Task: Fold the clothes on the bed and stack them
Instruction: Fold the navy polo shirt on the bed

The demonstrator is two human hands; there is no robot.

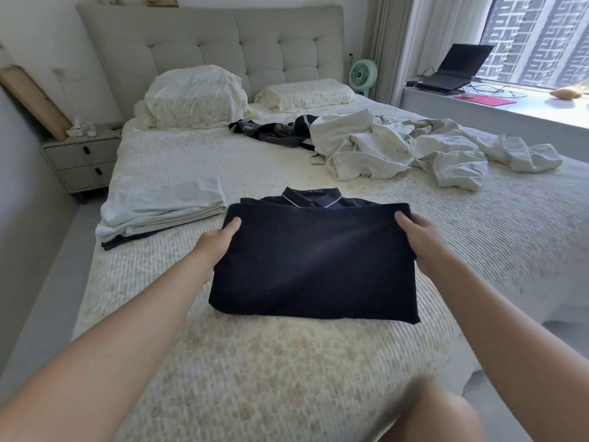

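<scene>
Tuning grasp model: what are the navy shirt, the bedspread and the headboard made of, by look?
Navy shirt, held by left hand and right hand: soft matte knit, likely cotton; it drapes and folds limply. Bedspread: cream textile, ribbed and nubby, probably quilted or woven cotton. Headboard: grey fabric upholstery, matte, with button tufting over padding.

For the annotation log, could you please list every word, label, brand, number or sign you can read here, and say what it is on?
None can be read.
navy polo shirt: no print or label shows.
laptop: screen dark.
green fan: any marking is too small to read.
tissue box on the nightstand: too blurred to read.
</scene>
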